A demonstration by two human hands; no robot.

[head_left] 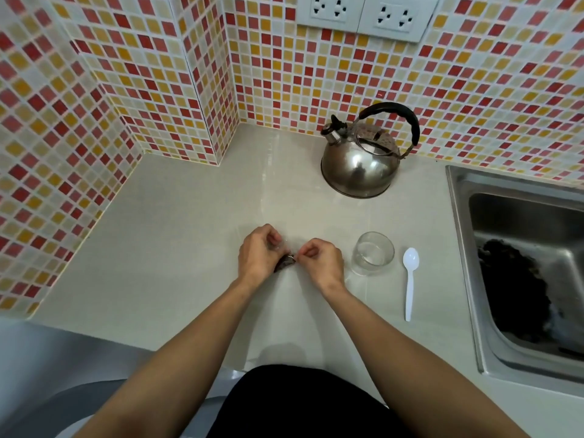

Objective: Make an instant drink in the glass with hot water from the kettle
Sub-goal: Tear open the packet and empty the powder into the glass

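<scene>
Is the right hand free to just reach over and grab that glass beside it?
Probably not yet. The way to the glass looks free, just right of the right hand, but that hand and the left hand are both pinching a small dark packet.

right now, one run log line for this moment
step: opening sachet | left hand + right hand: both on sachet | glass: empty | kettle: untouched

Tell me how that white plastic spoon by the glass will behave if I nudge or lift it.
The white plastic spoon looks thin, so probably very light and slightly bendy. Lying loose on the glossy pale countertop, it would likely skid or spin when nudged. Its flat handle should not roll.
</scene>
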